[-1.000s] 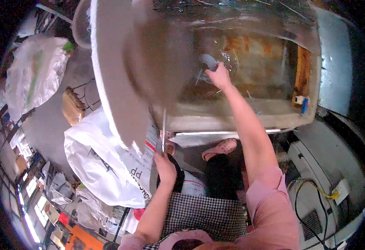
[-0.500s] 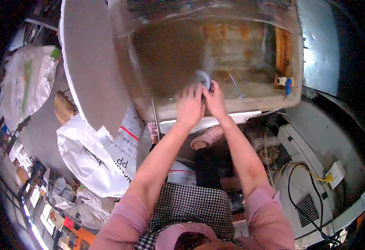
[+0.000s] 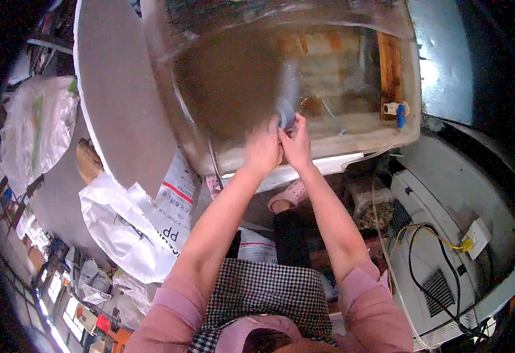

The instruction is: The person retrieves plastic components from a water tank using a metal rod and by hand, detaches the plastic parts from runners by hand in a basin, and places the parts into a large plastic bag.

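Both hands are over the near edge of a large pale basin (image 3: 410,76) holding brownish water. Between them is a small grey-blue round piece (image 3: 287,114), ring-like or disc-like; its exact kind is unclear. My left hand (image 3: 264,147) is closed against its left side, with the fingers smeared by motion. On the other side my right hand (image 3: 296,142) pinches its edge between thumb and fingers. A pale blurred streak, possibly water, shows just above the piece. To the right, a thin rod (image 3: 333,116) with a small foot leans inside the basin.
A tap with a blue handle (image 3: 400,116) is at the basin's right. White printed sacks (image 3: 134,229) stand at left beside a grey board (image 3: 122,88). On the right are a grey machine casing (image 3: 428,235), black and yellow cables, and a white socket box (image 3: 480,238).
The grey piece has turned to show more of its round face between my hands. My right fingers have shifted along its edge. The whole view has moved slightly.
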